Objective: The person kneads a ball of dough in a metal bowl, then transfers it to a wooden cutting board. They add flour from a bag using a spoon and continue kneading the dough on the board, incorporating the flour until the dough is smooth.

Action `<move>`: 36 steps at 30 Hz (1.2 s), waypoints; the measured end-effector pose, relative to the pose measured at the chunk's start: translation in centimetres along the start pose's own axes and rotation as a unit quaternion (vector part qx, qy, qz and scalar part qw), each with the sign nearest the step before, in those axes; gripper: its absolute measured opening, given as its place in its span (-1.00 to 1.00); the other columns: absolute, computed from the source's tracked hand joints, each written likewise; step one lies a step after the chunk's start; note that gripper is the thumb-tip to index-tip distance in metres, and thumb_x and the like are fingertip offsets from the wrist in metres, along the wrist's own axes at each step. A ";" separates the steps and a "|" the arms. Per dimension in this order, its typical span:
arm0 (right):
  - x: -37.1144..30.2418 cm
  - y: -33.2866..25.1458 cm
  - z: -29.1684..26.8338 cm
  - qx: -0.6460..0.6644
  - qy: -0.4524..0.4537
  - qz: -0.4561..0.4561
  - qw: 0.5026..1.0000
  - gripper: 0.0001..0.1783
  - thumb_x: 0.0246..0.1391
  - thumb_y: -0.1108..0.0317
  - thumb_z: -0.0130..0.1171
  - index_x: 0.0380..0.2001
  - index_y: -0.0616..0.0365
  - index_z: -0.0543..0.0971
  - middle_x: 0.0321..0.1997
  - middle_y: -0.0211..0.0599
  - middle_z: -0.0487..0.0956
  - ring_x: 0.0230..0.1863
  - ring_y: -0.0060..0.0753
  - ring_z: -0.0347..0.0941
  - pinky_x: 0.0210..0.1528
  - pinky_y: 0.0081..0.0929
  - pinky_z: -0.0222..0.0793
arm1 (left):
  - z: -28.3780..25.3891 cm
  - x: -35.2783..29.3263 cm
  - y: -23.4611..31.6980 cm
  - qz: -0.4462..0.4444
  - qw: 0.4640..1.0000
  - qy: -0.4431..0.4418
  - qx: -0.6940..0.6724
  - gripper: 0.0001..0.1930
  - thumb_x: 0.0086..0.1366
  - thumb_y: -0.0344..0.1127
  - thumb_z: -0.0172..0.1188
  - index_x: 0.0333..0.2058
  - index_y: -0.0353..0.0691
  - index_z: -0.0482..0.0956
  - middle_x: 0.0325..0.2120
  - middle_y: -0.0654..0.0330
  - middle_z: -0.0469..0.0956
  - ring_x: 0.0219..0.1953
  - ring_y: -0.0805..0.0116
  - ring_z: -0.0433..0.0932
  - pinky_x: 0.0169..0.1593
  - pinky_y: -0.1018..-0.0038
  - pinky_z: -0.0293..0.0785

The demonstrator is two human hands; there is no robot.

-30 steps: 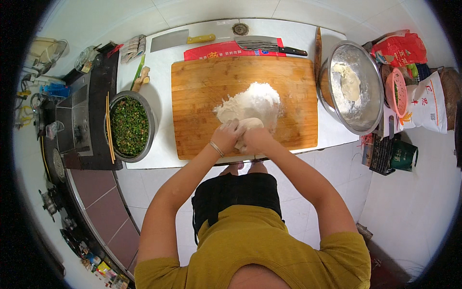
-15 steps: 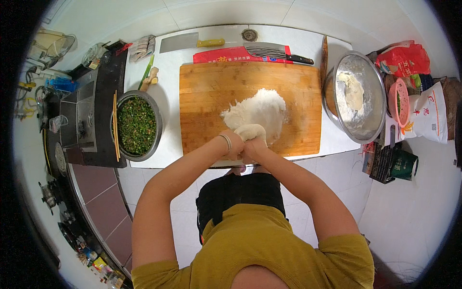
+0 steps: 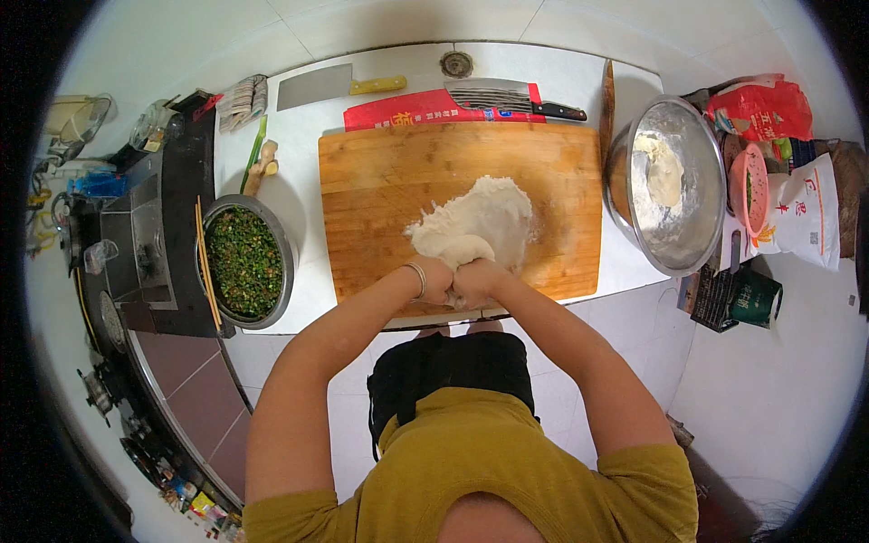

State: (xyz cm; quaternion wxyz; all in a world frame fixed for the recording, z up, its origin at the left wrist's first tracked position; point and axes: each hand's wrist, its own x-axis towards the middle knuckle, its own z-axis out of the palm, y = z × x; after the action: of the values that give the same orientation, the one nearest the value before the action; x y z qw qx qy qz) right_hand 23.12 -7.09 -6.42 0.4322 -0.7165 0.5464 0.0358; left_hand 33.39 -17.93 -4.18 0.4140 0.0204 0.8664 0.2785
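A pale lump of dough (image 3: 469, 247) lies at the near side of the wooden board (image 3: 380, 181), against a heap of white flour (image 3: 489, 206). My left hand (image 3: 436, 279), with a bangle at its wrist, is closed on the dough's near left side. Beside it, my right hand (image 3: 475, 281) grips the near right side, fingers curled in. Both hands almost touch each other close to the board's front edge. My fingertips and the underside of the dough are hidden.
Left stands a bowl of chopped greens (image 3: 244, 262) with chopsticks (image 3: 207, 262) on its rim. Behind the board lie a cleaver (image 3: 315, 88), a red packet (image 3: 398, 110) and a slotted knife (image 3: 493, 98). A large steel bowl (image 3: 692, 231) containing dough stands right. Ginger (image 3: 264, 163) lies back left.
The dough has been drawn down from a raised fold to a lower lump against the flour. My hands have shifted slightly, still gripping it. The whole view has tilted a little.
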 end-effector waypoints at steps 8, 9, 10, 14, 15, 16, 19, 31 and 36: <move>-6.5 -1.9 1.5 0.001 0.025 0.060 0.998 -0.71 -0.25 0.10 0.11 -0.60 0.09 0.59 -0.54 -0.07 0.54 -0.45 -0.03 0.49 -0.37 -0.17 0.40 | 0.0 0.0 1.5 -0.140 0.989 -0.007 -0.048 -0.67 0.00 -0.16 0.09 -0.26 -0.13 0.60 -0.19 0.10 0.54 -0.14 0.19 0.52 -0.12 0.32 0.45; -7.3 -1.5 2.0 -0.006 0.006 0.085 0.996 -0.71 -0.26 0.09 0.11 -0.60 0.09 0.59 -0.54 -0.06 0.54 -0.45 -0.02 0.49 -0.37 -0.16 0.40 | 0.2 0.1 1.6 -0.151 0.987 -0.007 -0.047 -0.68 0.00 -0.18 0.09 -0.26 -0.14 0.59 -0.19 0.10 0.54 -0.14 0.19 0.52 -0.12 0.33 0.45; -7.9 -0.9 2.4 -0.014 -0.009 0.116 0.993 -0.70 -0.26 0.09 0.11 -0.60 0.10 0.60 -0.54 -0.06 0.54 -0.44 -0.01 0.49 -0.37 -0.16 0.41 | -0.1 0.3 1.8 -0.157 0.987 -0.006 -0.040 -0.68 0.00 -0.20 0.10 -0.25 -0.16 0.59 -0.19 0.09 0.54 -0.13 0.19 0.52 -0.12 0.33 0.45; -5.5 0.8 4.1 -0.013 0.053 0.110 0.992 -0.66 -0.28 0.08 0.10 -0.70 0.16 0.56 -0.63 -0.03 0.50 -0.51 0.03 0.47 -0.46 -0.12 0.38 | -1.0 -0.3 2.7 -0.176 0.984 -0.015 -0.022 -0.69 -0.03 -0.24 0.13 -0.26 -0.14 0.60 -0.20 0.10 0.55 -0.14 0.22 0.53 -0.12 0.34 0.45; -4.9 1.0 4.2 -0.018 0.050 0.102 0.993 -0.67 -0.30 0.08 0.10 -0.71 0.15 0.56 -0.64 -0.05 0.50 -0.53 0.03 0.47 -0.47 -0.12 0.37 | -1.2 -0.2 2.8 -0.173 0.985 -0.021 -0.017 -0.69 -0.03 -0.24 0.13 -0.26 -0.14 0.60 -0.20 0.11 0.55 -0.14 0.22 0.53 -0.13 0.34 0.45; -4.2 0.6 3.2 -0.022 0.044 0.090 0.995 -0.69 -0.31 0.09 0.09 -0.72 0.14 0.56 -0.65 -0.06 0.50 -0.54 0.03 0.46 -0.48 -0.12 0.37 | -1.2 -0.2 2.7 -0.173 0.984 -0.030 -0.016 -0.70 -0.04 -0.25 0.14 -0.27 -0.14 0.60 -0.21 0.11 0.55 -0.14 0.23 0.53 -0.13 0.34 0.45; -3.1 0.3 1.8 -0.034 0.031 0.051 0.998 -0.70 -0.34 0.09 0.09 -0.73 0.12 0.56 -0.65 -0.08 0.50 -0.56 0.02 0.46 -0.48 -0.14 0.37 | -1.4 -0.4 2.5 -0.175 0.984 -0.026 -0.036 -0.69 -0.05 -0.24 0.15 -0.28 -0.15 0.61 -0.22 0.10 0.56 -0.15 0.22 0.53 -0.13 0.35 0.45; -0.5 0.6 -1.3 0.056 -0.085 0.051 0.994 -0.68 -0.32 0.11 0.08 -0.69 0.16 0.57 -0.58 -0.02 0.53 -0.47 -0.01 0.49 -0.37 -0.18 0.40 | -1.1 0.6 1.1 -0.156 0.984 -0.025 -0.087 -0.69 -0.03 -0.20 0.10 -0.28 -0.12 0.61 -0.22 0.09 0.55 -0.16 0.18 0.53 -0.13 0.34 0.44; -1.3 0.3 -0.2 0.034 -0.003 0.100 0.994 -0.67 -0.29 0.11 0.07 -0.66 0.19 0.58 -0.59 0.00 0.52 -0.48 0.01 0.48 -0.37 -0.17 0.39 | -0.9 -0.7 2.2 -0.178 0.978 0.019 -0.102 -0.67 -0.03 -0.14 0.08 -0.31 -0.16 0.61 -0.27 0.07 0.56 -0.20 0.16 0.54 -0.17 0.30 0.45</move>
State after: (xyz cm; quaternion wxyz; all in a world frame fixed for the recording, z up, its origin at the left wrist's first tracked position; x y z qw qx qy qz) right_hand 22.22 -6.24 -5.80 0.4521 -0.6432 0.6148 0.0619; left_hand 32.76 -16.62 -2.13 0.4407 -0.1822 0.8305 0.2879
